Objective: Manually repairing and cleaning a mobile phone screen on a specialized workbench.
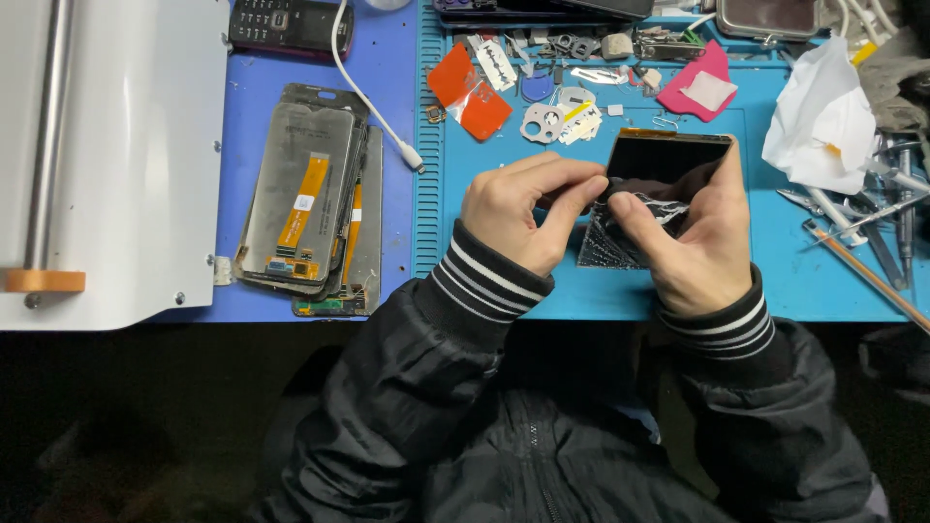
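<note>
Black glass, cracked into a fine web across its near half, marks the phone screen panel (pixel 647 194) that both hands hold just above the blue ribbed work mat (pixel 581 281). The left hand (pixel 513 208) has thumb and forefinger pressed together at the panel's left edge, pinching something thin there; whether it is film or a sliver of glass cannot be told. The right hand (pixel 693 232) is clamped on the panel's right side, its thumb lying over the shattered area.

Judging by the look of it, the work is partway: the far half of the panel shows smooth and dark, while the near half still carries broken glass.

To the left lies a stack of bare display assemblies with orange flex cables (pixel 310 203), and a white cable (pixel 373 107) runs beside it. Crumpled white paper (pixel 823 116) and metal tweezers (pixel 852 218) sit to the right, well apart from the hands.
</note>
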